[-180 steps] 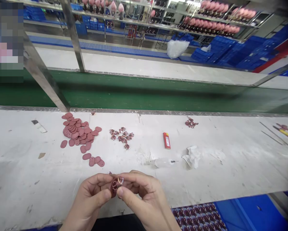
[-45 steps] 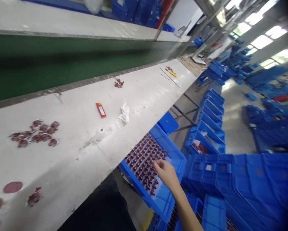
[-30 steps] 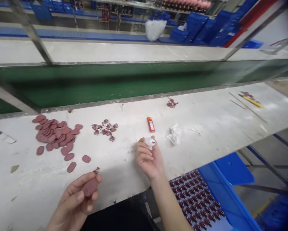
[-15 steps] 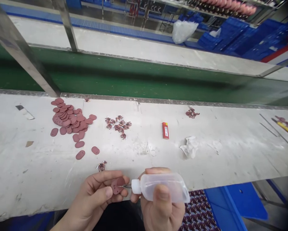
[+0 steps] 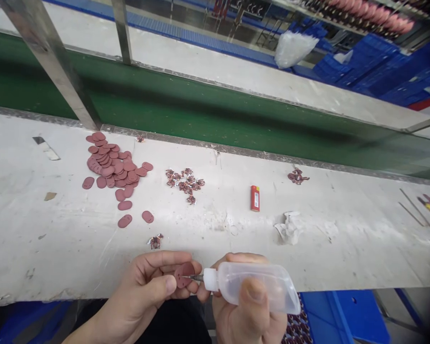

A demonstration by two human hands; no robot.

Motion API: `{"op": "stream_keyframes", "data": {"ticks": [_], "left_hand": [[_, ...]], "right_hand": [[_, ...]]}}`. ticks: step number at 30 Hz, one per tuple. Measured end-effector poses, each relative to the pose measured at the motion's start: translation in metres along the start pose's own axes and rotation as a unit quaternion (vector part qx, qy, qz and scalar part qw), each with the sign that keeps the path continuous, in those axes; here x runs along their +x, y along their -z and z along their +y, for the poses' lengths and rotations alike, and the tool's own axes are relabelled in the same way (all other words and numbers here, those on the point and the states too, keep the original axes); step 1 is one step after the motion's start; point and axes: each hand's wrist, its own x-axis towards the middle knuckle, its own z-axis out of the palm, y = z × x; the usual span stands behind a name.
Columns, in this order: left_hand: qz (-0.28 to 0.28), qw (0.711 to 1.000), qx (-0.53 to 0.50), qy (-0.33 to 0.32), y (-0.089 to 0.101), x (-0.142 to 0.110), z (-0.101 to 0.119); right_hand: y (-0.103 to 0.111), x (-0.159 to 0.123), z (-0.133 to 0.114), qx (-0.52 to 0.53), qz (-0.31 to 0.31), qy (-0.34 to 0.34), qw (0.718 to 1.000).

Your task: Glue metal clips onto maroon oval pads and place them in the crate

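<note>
Pinched between the thumb and fingers of my left hand [image 5: 146,286] is a reddish-brown oval piece [image 5: 183,275] with small holes, part of it bent up. My right hand [image 5: 250,306] is wrapped round a translucent plastic squeeze bottle [image 5: 258,286] with a white cap and a thin metal tip. The tip points left and meets the oval piece; whether liquid comes out I cannot tell. Just beyond my left hand lies one small brown-and-white part [image 5: 155,241]. Farther back is a cluster of similar parts [image 5: 186,184], beside a heap of reddish-brown ovals [image 5: 116,165].
A red lighter [image 5: 255,198] and crumpled white paper [image 5: 289,228] lie on the white table [image 5: 207,239]. Brown pieces [image 5: 297,176] sit near its back edge. A metal post [image 5: 57,67] rises at the left, before a green belt [image 5: 200,107]. A blue crate [image 5: 318,315] stands below right.
The view has shifted and tilted a little, so the table's things sit differently in frame. Both hands keep their hold, with the bottle tip still at the oval piece.
</note>
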Motion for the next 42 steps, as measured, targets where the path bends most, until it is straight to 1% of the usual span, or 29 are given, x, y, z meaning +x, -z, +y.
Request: {"op": "stream_keyframes", "data": {"ticks": [1, 6, 12, 15, 17, 20, 24, 27, 31, 35, 39, 42], "left_hand": [[-0.003, 1.0, 0.001, 0.0, 0.0, 0.0, 0.0], [-0.006, 1.0, 0.005, -0.003, 0.0, 0.0, 0.0], [-0.013, 1.0, 0.001, -0.01, -0.001, -0.001, -0.001], [-0.008, 1.0, -0.001, -0.013, -0.002, 0.0, -0.001], [-0.007, 1.0, -0.001, -0.015, -0.002, 0.0, -0.001], [-0.007, 1.0, -0.002, -0.016, -0.001, 0.0, -0.001], [0.003, 1.0, -0.014, -0.014, 0.0, -0.002, 0.0], [0.0, 1.0, -0.022, -0.012, -0.001, -0.002, 0.001], [-0.005, 1.0, -0.023, -0.013, -0.001, -0.002, 0.002], [0.012, 1.0, -0.025, -0.015, 0.001, -0.003, 0.0], [0.031, 0.999, -0.02, -0.015, 0.002, -0.003, -0.001], [0.032, 0.999, -0.018, -0.012, 0.001, -0.002, 0.0]], "right_hand": [[0.002, 0.001, 0.001, -0.001, -0.012, 0.008, 1.0], [0.006, 0.001, 0.001, -0.013, -0.022, 0.029, 0.999], [0.007, 0.001, 0.001, -0.046, -0.007, 0.048, 0.998], [0.004, 0.001, -0.001, -0.054, -0.005, 0.052, 0.997], [-0.002, -0.001, -0.006, -0.066, 0.019, 0.035, 0.997], [-0.011, -0.006, -0.013, -0.089, 0.067, -0.01, 0.994], [-0.014, -0.01, -0.015, -0.072, 0.096, -0.046, 0.992], [-0.011, -0.011, -0.013, -0.059, 0.089, -0.048, 0.993], [-0.009, -0.011, -0.01, -0.077, 0.079, -0.015, 0.994], [-0.007, -0.012, -0.008, -0.086, 0.087, -0.009, 0.992], [-0.005, -0.013, -0.006, -0.098, 0.069, 0.004, 0.993], [-0.004, -0.013, -0.005, -0.093, 0.068, 0.0, 0.993]]}}
